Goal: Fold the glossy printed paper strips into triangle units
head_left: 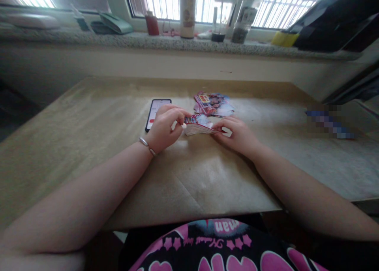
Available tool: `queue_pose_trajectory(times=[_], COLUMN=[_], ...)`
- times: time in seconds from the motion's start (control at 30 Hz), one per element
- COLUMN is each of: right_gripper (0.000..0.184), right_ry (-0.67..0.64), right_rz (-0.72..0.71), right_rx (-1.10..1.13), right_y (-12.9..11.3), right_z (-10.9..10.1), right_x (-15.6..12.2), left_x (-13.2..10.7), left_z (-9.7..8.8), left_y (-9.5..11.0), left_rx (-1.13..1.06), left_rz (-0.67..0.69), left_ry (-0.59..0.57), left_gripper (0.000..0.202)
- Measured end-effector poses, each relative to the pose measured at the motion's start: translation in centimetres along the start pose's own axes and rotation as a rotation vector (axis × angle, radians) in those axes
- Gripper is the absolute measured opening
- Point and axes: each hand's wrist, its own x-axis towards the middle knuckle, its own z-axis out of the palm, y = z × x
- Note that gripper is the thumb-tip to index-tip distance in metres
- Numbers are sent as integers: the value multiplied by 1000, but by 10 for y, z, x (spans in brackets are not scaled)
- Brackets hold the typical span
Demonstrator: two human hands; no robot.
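Observation:
A thin stack of colourful printed cards lies low over the table between my two hands, its layered pale edge toward me and slightly bowed. My left hand, with a silver bangle at the wrist, pinches the left end of the stack. At the right end, the fingers of my right hand are closed on the corner. Just beyond, a loose pile of similar glossy pictured cards is fanned on the table. A phone with a lit screen lies partly hidden behind my left hand.
The table has a pale brownish cover and meets the wall below a stone windowsill. On the sill stand a red bottle, a tall pale bottle and a clear container. A blurred-out bluish item lies at the right.

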Motion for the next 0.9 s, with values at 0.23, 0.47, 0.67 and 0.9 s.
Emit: queue_pose_trajectory(times=[0.23, 0.47, 0.67, 0.9], right_gripper=[14, 11, 10, 9], right_ry=[-194, -250, -271, -211], right_rz=[-104, -88, -152, -123], right_rx=[34, 115, 177, 65], right_y=[1, 1, 0, -1], right_z=[-7, -9, -9, -8], right_x=[-1, -2, -2, -3], left_x=[1, 4, 4, 2], left_z=[-3, -6, -5, -3], left_y=[6, 13, 16, 15], left_rx=[-34, 147, 174, 172], left_rz=[120, 314, 365, 410], left_ry=[-306, -463, -469, -490], left_gripper=[27, 30, 32, 28])
